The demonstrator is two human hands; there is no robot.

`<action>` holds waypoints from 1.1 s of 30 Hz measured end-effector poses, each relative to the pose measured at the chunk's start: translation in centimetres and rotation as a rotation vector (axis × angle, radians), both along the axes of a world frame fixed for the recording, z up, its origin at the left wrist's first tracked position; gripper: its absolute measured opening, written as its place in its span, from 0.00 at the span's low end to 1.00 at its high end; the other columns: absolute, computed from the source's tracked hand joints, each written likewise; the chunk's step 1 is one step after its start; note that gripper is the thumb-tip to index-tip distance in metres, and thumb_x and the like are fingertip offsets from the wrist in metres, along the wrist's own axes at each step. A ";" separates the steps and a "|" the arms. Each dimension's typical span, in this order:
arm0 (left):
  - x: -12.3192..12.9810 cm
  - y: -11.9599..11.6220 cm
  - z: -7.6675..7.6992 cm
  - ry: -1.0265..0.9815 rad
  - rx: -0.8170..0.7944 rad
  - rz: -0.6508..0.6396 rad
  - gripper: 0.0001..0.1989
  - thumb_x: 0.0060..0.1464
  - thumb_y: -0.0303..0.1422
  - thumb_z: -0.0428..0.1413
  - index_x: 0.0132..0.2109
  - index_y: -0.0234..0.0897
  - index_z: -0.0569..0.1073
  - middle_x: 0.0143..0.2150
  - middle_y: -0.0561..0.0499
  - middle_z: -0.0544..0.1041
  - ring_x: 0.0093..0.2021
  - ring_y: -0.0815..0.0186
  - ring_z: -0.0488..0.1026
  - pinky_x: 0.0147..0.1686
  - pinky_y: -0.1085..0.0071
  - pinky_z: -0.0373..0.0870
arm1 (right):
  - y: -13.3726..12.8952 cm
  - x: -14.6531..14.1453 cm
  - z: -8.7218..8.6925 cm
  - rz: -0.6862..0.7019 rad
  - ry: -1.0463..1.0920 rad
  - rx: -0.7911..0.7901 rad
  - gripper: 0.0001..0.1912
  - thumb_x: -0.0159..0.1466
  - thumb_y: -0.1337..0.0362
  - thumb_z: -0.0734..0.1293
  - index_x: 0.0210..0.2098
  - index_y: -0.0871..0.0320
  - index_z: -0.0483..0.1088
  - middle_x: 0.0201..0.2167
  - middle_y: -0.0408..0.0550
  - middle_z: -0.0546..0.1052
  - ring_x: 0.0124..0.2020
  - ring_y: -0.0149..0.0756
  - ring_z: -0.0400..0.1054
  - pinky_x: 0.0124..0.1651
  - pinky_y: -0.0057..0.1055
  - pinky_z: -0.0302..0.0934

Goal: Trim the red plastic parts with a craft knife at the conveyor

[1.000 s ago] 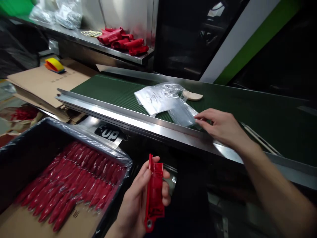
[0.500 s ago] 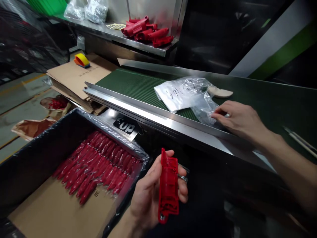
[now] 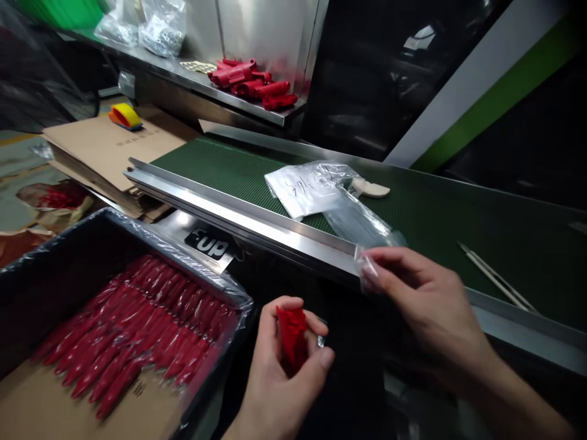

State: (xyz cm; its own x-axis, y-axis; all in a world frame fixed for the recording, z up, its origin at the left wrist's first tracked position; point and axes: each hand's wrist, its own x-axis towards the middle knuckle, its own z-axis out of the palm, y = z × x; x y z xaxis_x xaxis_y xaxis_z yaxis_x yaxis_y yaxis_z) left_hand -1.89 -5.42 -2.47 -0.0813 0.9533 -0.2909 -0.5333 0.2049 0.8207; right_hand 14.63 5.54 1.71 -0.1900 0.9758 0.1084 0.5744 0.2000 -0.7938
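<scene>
My left hand is wrapped round a red plastic housing, partly hidden by the fingers. A small shiny metal piece shows beside its fingertips; its kind is unclear. Over the conveyor's near rail, my right hand pinches a small clear plastic bag between thumb and fingers. Just behind it, clear bags and a white bag with handwriting lie on the green conveyor belt.
A lined box at the left holds rows of bagged red parts. Red housings are piled on the metal shelf. Tweezers and a pale curved piece lie on the belt. A tape dispenser sits on stacked cardboard.
My right hand has drawn a small clear bag off the belt toward me. My left hand has turned the red housing and closed its fingers further round it. The view has shifted right.
</scene>
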 end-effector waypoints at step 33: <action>0.3 1.6 -4.4 0.737 0.001 -0.074 0.08 0.54 0.35 0.56 0.33 0.38 0.64 0.28 0.56 0.66 0.27 0.70 0.62 0.27 0.76 0.60 | -13.2 6.8 -3.9 -0.252 -0.220 0.465 0.05 0.64 0.59 0.69 0.39 0.52 0.73 0.37 0.41 0.80 0.34 0.31 0.77 0.42 0.24 0.69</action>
